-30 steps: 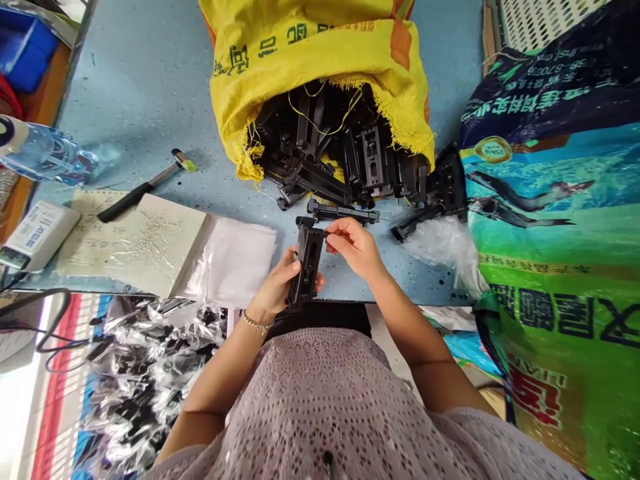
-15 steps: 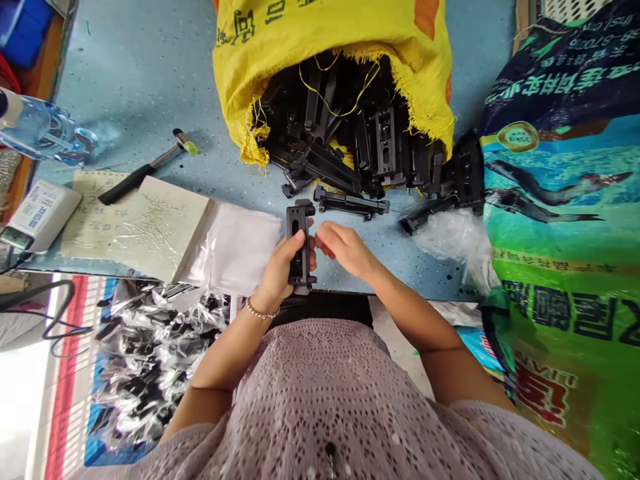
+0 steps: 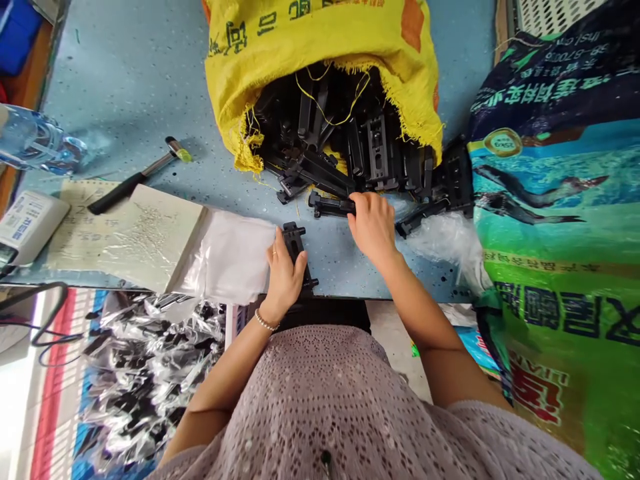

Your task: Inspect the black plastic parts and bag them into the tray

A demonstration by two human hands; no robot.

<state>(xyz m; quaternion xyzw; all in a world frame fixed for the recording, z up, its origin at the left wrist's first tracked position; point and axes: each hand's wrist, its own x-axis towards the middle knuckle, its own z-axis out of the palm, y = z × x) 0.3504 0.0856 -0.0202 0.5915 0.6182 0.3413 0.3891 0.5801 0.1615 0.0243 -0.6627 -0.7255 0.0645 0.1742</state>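
Note:
My left hand (image 3: 286, 272) is closed on a black slotted part (image 3: 295, 244) at the table's front edge, beside a stack of clear plastic bags (image 3: 233, 250). Further right, my right hand (image 3: 373, 225) has its fingers wrapped over the right end of another black part (image 3: 330, 205), which lies crosswise on the blue table. Just behind it, a yellow woven sack (image 3: 320, 40) lies with its frayed mouth towards me, and many black parts (image 3: 379, 150) fill the opening.
Hammer (image 3: 137, 180), papers with small pins (image 3: 150, 237), a white box (image 3: 33, 223) and a bottle (image 3: 40, 143) lie left. Crumpled plastic (image 3: 445, 240) and a large green-blue sack (image 3: 545, 267) are right. Below the table's left edge, a crate holds bagged parts (image 3: 150, 373).
My left hand has lowered the black part onto the table edge. My right hand has moved away from it, right and forward, onto the part lying before the sack.

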